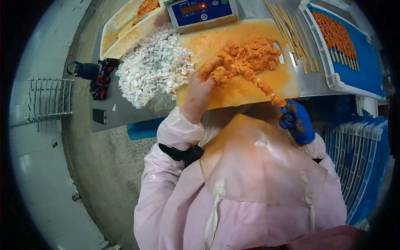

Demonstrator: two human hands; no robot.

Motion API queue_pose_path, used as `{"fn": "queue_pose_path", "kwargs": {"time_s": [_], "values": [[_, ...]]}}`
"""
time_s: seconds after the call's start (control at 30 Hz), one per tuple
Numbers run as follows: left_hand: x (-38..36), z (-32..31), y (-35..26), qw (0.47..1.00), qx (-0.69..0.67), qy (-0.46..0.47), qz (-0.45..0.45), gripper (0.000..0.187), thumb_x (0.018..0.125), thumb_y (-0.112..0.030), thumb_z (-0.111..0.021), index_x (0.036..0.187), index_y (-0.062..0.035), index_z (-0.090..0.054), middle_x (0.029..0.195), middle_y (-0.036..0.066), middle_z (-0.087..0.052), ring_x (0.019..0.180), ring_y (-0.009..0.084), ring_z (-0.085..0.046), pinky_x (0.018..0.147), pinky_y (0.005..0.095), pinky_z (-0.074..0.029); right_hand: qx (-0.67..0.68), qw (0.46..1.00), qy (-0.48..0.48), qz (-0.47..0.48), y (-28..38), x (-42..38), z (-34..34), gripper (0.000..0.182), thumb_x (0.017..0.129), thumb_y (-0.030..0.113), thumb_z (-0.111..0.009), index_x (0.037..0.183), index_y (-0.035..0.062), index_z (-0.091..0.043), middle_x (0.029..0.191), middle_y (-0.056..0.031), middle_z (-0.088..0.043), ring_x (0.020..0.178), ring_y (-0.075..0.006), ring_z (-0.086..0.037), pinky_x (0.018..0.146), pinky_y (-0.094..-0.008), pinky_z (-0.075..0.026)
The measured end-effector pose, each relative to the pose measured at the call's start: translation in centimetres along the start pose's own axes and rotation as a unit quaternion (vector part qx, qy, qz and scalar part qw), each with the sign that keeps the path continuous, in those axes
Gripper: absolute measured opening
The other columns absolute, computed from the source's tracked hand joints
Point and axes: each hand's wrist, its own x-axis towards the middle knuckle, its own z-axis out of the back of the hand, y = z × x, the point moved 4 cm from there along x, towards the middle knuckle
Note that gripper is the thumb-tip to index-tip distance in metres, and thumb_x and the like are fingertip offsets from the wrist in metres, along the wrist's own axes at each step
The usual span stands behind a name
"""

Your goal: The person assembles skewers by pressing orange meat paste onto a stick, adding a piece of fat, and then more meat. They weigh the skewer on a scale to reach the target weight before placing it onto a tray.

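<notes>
My left hand (204,86), ungloved and smeared orange, is closed on a piece of orange marinated meat (221,75) at the left of the cutting board. In a blue glove, my right hand (298,121) grips the lower end of a skewer (268,91) just past the board's near edge. Orange meat is threaded along this skewer, which slants up and left toward my left hand; its tip is hidden. Behind both hands, a heap of the same meat (254,54) lies on the yellow-stained cutting board (237,99).
A pile of small white pieces (152,64) lies left of the board. Behind stand a scale (204,23) and a tub (118,31) with orange meat. Loose bamboo sticks (293,35) lie right, beside a blue-lined tray (362,81) of finished skewers. Stacked trays (354,162) stand low right.
</notes>
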Motion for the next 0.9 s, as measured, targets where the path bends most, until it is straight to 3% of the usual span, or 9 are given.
{"fn": "queue_pose_path", "kwargs": {"time_s": [0.13, 0.27, 0.4, 0.53, 0.57, 0.63, 0.67, 0.73, 0.9], "values": [[0.1, -1.7, 0.7, 0.985, -0.155, 0.061, 0.038, 0.036, 0.092, -0.021, -0.054, 0.122, -0.0016, -0.049, 0.113, 0.01, -0.058, 0.097, 0.0221, -0.06, 0.081, 0.031, -0.05, -0.057, 0.997, 0.032, 0.033, 0.4, -0.8, -0.3, 0.011, 0.091, 0.019, -0.05, 0.086, 0.0094, -0.051, 0.064, 0.0015, -0.046, 0.045, -0.0066, -0.033, 0.044, -0.0245, -0.03], [-0.1, -2.2, 0.8, 0.982, -0.163, 0.077, 0.048, 0.039, 0.091, -0.024, -0.055, 0.122, -0.0016, -0.049, 0.112, 0.01, -0.058, 0.097, 0.0223, -0.06, 0.079, 0.0315, -0.05, -0.18, 0.977, -0.046, 0.104, 1.1, -1.4, -0.6, 0.013, 0.092, 0.017, -0.049, 0.087, 0.0053, -0.053, 0.067, 0.0004, -0.048, 0.051, -0.0061, -0.038, 0.048, -0.024, -0.033], [-1.0, -2.8, 1.0, 0.994, -0.071, 0.065, 0.06, 0.035, 0.089, -0.018, -0.055, 0.119, -0.0005, -0.053, 0.105, 0.01, -0.061, 0.094, 0.0183, -0.06, 0.076, 0.0278, -0.049, -0.357, 0.908, -0.094, 0.196, 1.3, -2.4, -0.4, 0.012, 0.091, 0.011, -0.05, 0.089, 0.001, -0.056, 0.073, -0.0007, -0.051, 0.062, -0.0068, -0.045, 0.055, -0.0233, -0.036], [-2.0, -1.0, 1.0, 0.982, 0.188, -0.005, 0.028, 0.023, 0.086, -0.01, -0.054, 0.104, 0.0006, -0.064, 0.091, 0.006, -0.065, 0.085, 0.0143, -0.061, 0.074, 0.0263, -0.049, -0.389, 0.878, -0.129, 0.245, 1.3, -3.0, 0.6, 0.011, 0.091, 0.008, -0.05, 0.091, 0.0, -0.057, 0.079, -0.0023, -0.054, 0.071, -0.0081, -0.048, 0.063, -0.023, -0.039], [-2.2, -0.5, 0.8, 0.982, 0.189, -0.003, 0.03, 0.023, 0.086, -0.01, -0.054, 0.104, 0.0006, -0.064, 0.091, 0.006, -0.065, 0.085, 0.0143, -0.061, 0.074, 0.0263, -0.049, -0.363, 0.889, -0.134, 0.245, 1.2, -3.2, 1.2, 0.011, 0.091, 0.007, -0.049, 0.091, 0.0, -0.057, 0.08, -0.0029, -0.054, 0.074, -0.0088, -0.048, 0.066, -0.0232, -0.04], [-2.5, 1.1, -0.6, 0.929, 0.363, -0.055, -0.035, 0.018, 0.083, -0.006, -0.056, 0.095, 0.0007, -0.067, 0.084, 0.009, -0.067, 0.077, 0.0202, -0.064, 0.071, 0.0305, -0.05, -0.334, 0.899, -0.138, 0.246, 1.2, -3.4, 2.1, 0.011, 0.091, 0.006, -0.049, 0.092, -0.0001, -0.058, 0.082, -0.0035, -0.055, 0.077, -0.0095, -0.049, 0.069, -0.0235, -0.04], [-2.5, 1.7, -0.7, 0.929, 0.365, -0.053, -0.033, 0.018, 0.083, -0.006, -0.056, 0.095, 0.0007, -0.067, 0.084, 0.009, -0.067, 0.077, 0.0202, -0.064, 0.071, 0.0305, -0.05, -0.342, 0.898, -0.148, 0.236, 1.2, -3.6, 2.6, 0.011, 0.091, 0.006, -0.049, 0.091, -0.0001, -0.058, 0.083, -0.0038, -0.055, 0.078, -0.0098, -0.049, 0.071, -0.0237, -0.041], [-1.9, 1.8, -1.4, 0.802, 0.579, -0.018, -0.145, 0.02, 0.077, -0.007, -0.059, 0.094, -0.0009, -0.067, 0.083, 0.016, -0.066, 0.077, 0.0293, -0.064, 0.07, 0.0358, -0.051, -0.347, 0.897, -0.158, 0.224, 1.2, -3.8, 2.9, 0.011, 0.091, 0.006, -0.049, 0.09, -0.0001, -0.058, 0.084, -0.0042, -0.055, 0.079, -0.0102, -0.05, 0.073, -0.0239, -0.041], [-0.7, -0.6, -0.7, 0.718, 0.673, 0.028, -0.177, 0.017, 0.074, -0.013, -0.062, 0.086, -0.002, -0.066, 0.078, 0.021, -0.062, 0.077, 0.0362, -0.061, 0.068, 0.0415, -0.05, -0.357, 0.891, -0.156, 0.231, 1.5, -4.2, 2.5, 0.01, 0.09, 0.006, -0.05, 0.089, -0.0009, -0.058, 0.082, -0.0038, -0.055, 0.078, -0.0113, -0.05, 0.072, -0.0244, -0.041]]}}
